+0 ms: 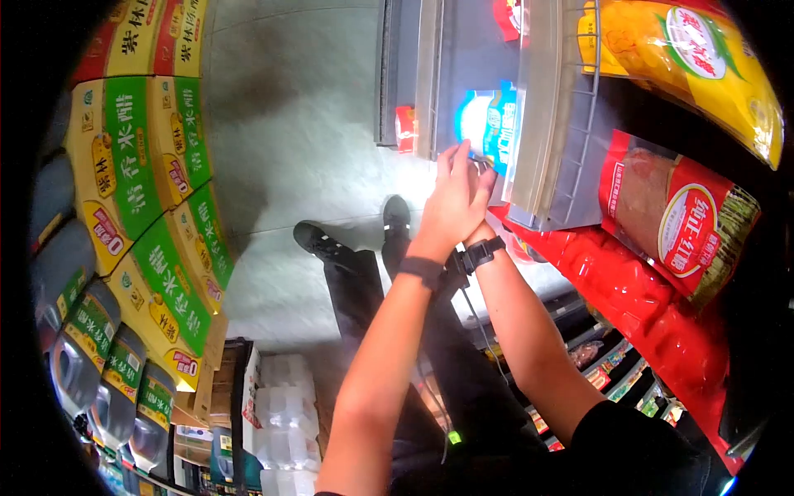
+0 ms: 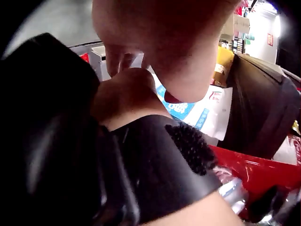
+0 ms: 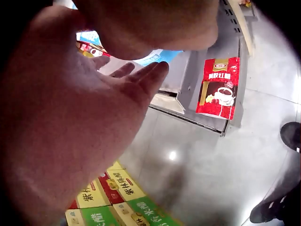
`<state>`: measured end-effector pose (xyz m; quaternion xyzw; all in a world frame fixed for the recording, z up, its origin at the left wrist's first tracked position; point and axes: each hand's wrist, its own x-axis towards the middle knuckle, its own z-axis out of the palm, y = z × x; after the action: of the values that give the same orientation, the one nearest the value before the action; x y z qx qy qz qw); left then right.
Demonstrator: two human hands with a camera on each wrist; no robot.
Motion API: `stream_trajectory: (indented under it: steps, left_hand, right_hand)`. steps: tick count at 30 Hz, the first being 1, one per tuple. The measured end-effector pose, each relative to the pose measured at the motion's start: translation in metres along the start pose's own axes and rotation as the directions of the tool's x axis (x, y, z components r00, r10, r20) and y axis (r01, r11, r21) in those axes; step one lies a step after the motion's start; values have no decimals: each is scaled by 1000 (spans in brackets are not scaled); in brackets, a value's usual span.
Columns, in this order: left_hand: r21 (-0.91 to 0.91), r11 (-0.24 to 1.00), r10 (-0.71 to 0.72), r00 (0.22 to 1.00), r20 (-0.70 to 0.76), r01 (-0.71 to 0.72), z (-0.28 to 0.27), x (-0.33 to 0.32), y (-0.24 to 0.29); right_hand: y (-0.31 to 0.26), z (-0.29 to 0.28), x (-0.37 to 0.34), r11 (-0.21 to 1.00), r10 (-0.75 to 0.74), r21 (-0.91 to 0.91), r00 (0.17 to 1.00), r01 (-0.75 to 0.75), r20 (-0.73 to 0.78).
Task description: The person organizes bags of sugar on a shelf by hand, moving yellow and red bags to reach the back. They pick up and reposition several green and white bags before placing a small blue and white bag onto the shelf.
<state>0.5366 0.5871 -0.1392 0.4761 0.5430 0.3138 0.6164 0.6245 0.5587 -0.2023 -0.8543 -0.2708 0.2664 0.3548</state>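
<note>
My two hands are together over the front end of a grey shelf tray (image 1: pixel 451 58), wrists side by side. The left hand (image 1: pixel 451 198) lies uppermost, its fingers fairly straight in the right wrist view. Most of the right hand (image 3: pixel 164 28) is hidden behind it in the head view; I cannot tell what its fingers do. Just beyond the fingertips is a blue and white packet (image 1: pixel 496 120), lying in the tray; the hands overlap its near edge. A red brown-sugar packet (image 3: pixel 218 89) is at the tray's outer corner. Each wrist wears a black strap.
Yellow and green vinegar cartons (image 1: pixel 136 157) are stacked on the left, with dark jugs (image 1: pixel 107 380) beside them. At right, a wire divider (image 1: pixel 583 116), a large brown-sugar bag (image 1: pixel 670 215) and red packaging (image 1: pixel 628 306) edge the shelf. A cable (image 1: pixel 488 339) hangs near the wrists.
</note>
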Motion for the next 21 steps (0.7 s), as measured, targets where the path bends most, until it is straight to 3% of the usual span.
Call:
stream_trajectory:
  steps: [6,9,10,12,14,15,17,18,19,20,21]
  left_hand:
    - [25,1000,-14,997,-76,16,-42,-83,-4]
    - [142,989,-27,991,-132,45,-62,-132,-26]
    - [190,980,-31,990,-135,56,-71,-151,-29]
    - [228,972,-27,989,-148,60,-91,-189,-38]
    - [293,946,-104,986,-133,139,-119,-230,-39]
    - [325,939,-61,987,-147,107,-131,-253,-53]
    - [259,946,-165,977,-133,195,-170,-297,-43]
    - [150,934,-304,943,-137,323,-186,-320,-45]
    - [100,900,-410,901,-141,425,-205,-342,-32]
    - [132,851,-489,858,-157,509,-219,-368,-46]
    - [133,857,-458,853,-250,498,-234,-392,-27]
  right_hand:
    - [-3,7,-19,993,7,-116,998,0,63]
    - [19,-1,-45,957,-61,-275,991,91,115]
    - [36,-3,-58,915,-202,-325,970,237,138]
    - [51,-19,-93,920,-152,-316,955,230,253]
    - [45,-42,-128,907,-88,-341,904,246,418]
    - [46,-55,-142,875,-88,-370,855,311,511]
    - [48,-79,-165,811,-233,-291,737,507,634]
    - [28,-92,-177,800,-129,-349,708,488,694]
    - [21,-95,-183,807,-123,-324,677,494,726]
    - [-14,-101,-191,823,-66,-311,625,475,778]
    - [-4,-103,-199,805,-251,-219,650,552,717]
